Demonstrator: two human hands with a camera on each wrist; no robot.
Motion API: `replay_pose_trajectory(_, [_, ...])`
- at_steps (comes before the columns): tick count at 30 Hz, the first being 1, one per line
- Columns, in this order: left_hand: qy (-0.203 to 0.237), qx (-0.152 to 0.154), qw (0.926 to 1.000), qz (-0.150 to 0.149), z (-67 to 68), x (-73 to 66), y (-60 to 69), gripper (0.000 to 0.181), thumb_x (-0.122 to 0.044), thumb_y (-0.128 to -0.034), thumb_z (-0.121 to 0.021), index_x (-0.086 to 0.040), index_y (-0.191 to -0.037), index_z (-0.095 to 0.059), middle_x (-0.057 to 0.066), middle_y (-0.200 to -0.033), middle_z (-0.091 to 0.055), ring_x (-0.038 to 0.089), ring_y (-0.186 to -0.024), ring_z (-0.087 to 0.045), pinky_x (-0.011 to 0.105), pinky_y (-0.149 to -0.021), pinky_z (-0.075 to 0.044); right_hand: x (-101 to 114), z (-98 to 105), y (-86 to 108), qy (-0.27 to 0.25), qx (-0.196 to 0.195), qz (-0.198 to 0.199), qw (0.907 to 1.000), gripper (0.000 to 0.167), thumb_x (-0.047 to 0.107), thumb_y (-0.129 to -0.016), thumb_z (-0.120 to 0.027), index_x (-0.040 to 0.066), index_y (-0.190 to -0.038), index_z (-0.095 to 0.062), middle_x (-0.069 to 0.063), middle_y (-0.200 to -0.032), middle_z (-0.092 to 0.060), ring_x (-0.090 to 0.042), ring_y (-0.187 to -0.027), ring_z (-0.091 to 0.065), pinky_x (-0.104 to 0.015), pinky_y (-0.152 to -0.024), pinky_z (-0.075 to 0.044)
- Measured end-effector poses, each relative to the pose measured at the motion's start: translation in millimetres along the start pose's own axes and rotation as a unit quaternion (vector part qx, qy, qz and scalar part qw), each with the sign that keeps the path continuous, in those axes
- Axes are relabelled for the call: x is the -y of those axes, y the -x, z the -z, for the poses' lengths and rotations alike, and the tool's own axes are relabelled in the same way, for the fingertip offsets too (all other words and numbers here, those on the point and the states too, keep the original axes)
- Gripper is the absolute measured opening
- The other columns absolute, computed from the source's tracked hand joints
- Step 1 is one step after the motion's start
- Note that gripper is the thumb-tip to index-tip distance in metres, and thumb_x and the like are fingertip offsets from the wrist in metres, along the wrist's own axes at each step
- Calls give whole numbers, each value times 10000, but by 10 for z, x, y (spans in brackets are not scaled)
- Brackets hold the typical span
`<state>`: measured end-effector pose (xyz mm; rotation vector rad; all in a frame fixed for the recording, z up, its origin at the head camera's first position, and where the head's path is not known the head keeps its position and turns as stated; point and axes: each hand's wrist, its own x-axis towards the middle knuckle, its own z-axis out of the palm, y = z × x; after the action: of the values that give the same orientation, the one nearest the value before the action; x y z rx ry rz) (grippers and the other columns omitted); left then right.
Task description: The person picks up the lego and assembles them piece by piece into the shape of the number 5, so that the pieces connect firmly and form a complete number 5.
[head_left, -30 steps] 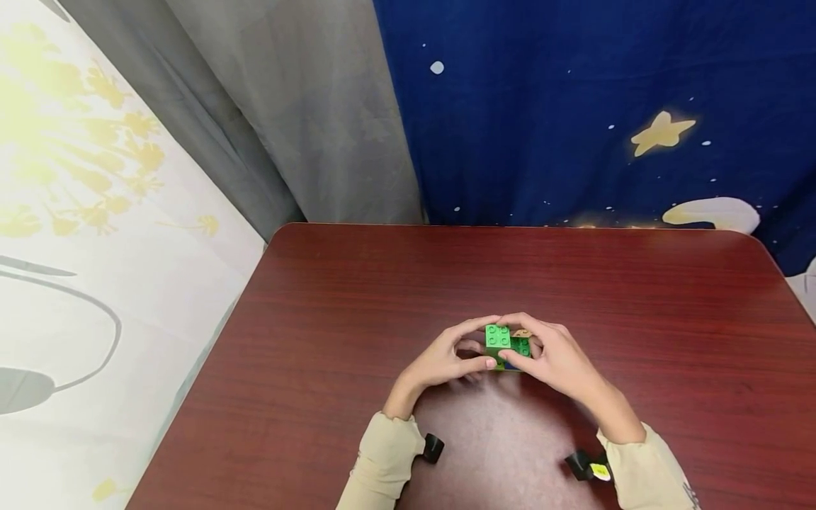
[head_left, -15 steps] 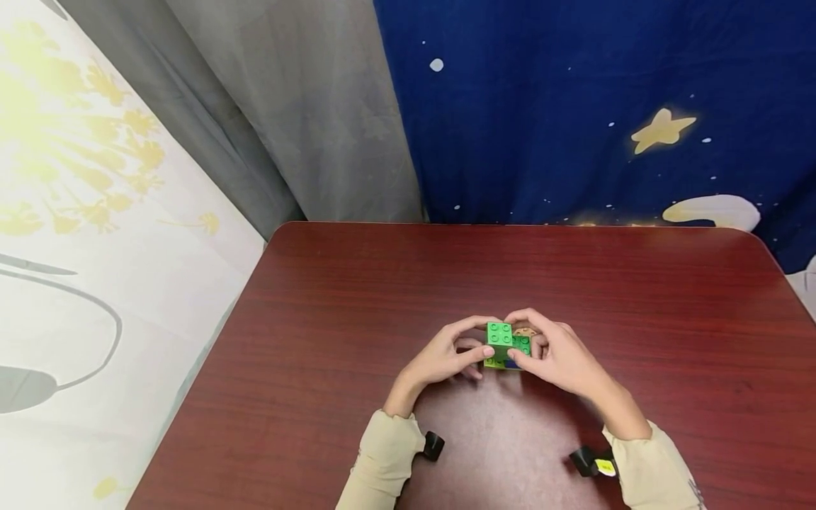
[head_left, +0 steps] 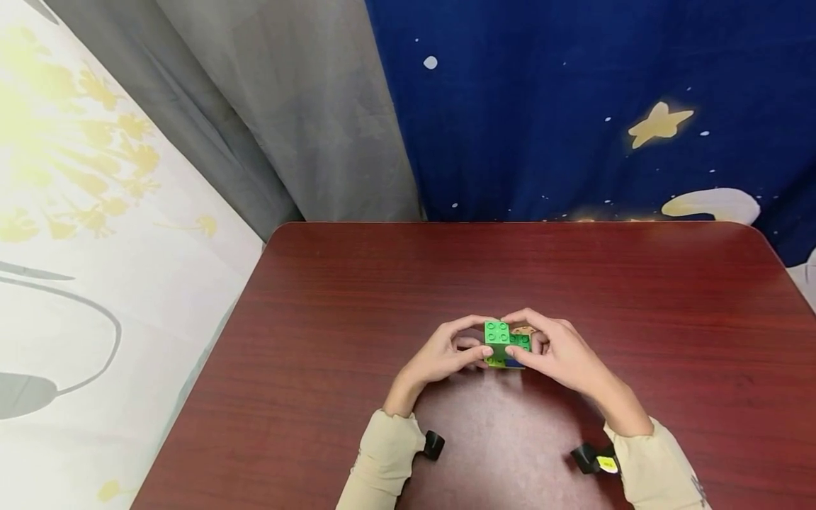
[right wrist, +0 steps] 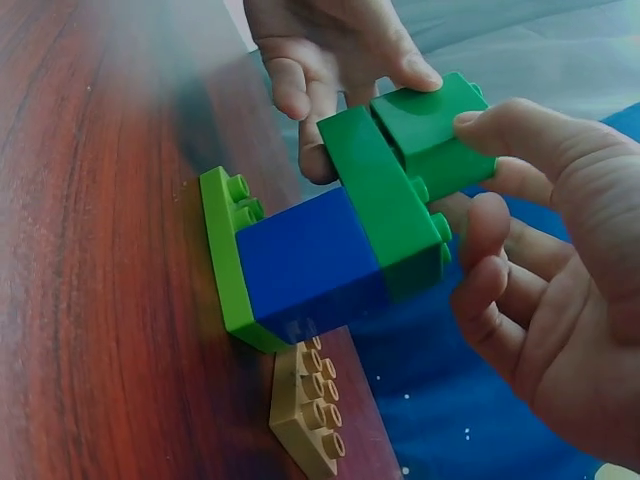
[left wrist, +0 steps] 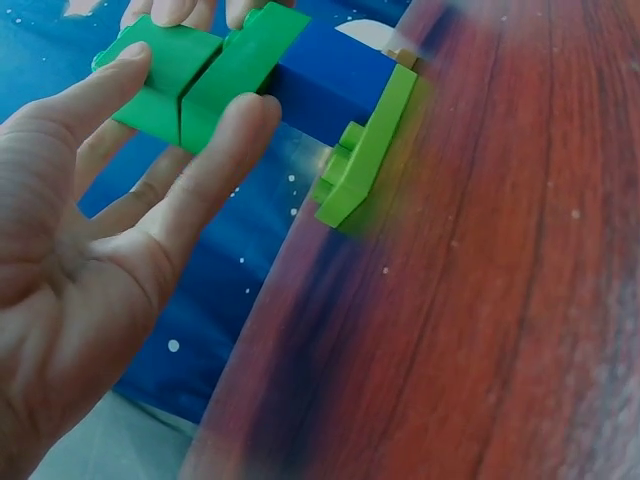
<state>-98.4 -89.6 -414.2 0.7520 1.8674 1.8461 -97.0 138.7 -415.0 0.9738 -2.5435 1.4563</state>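
A small green building brick (head_left: 497, 331) tops a stack, and both hands pinch it. Thumb and fingers of the left hand (head_left: 440, 358) hold it from the left; the right hand (head_left: 567, 354) grips it from the right. In the right wrist view, a longer green brick (right wrist: 385, 205) lies beneath it, with a thin dark gap along part of the seam. Under that come a blue brick (right wrist: 310, 260) and a flat lime-green brick (right wrist: 225, 255) on the table. Some fingertips are hidden behind the stack.
A tan studded brick (right wrist: 300, 405) lies close behind the stack. The dark red wooden table (head_left: 357, 283) reaches back to a grey curtain (head_left: 331, 106) and a blue starry curtain (head_left: 542, 106). Black wrist devices show by both sleeves.
The left thumb has moved up from the small green brick's lower edge onto its front face. The right thumb has shifted slightly right and up. The stack stays nearly in place.
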Motion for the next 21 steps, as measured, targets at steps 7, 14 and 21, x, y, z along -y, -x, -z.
replay_pose_trajectory(7, [205,-36,9997,-102,-8,16,-3,427,55,-888,-570,81,-1299,-457,330,-1099,-552,556,-766,-573,610,-648,-461,7,14,-7,31,49,-3,10000,346,145,-806,-736,216,-1116,-599,98,-601,-495,-8,-436,-375,-206,-419,-343])
replay_pose_trajectory(14, [280,-77,9994,-194,-12,12,-14,427,74,-876,-575,113,-1285,-461,307,-1169,-469,572,-769,-560,606,-631,-462,25,22,-30,-21,-25,71,10000,374,133,-788,-752,212,-1122,-604,95,-675,-548,16,-437,-324,-179,-409,-297])
replay_pose_trajectory(21, [180,-141,9995,-226,-37,22,13,435,75,-874,-578,107,-1292,-464,269,-1138,-474,552,-770,-572,582,-615,-476,13,-14,-13,-6,-97,98,9999,379,127,-775,-763,222,-1106,-603,69,-762,-603,14,-445,-296,-170,-417,-279])
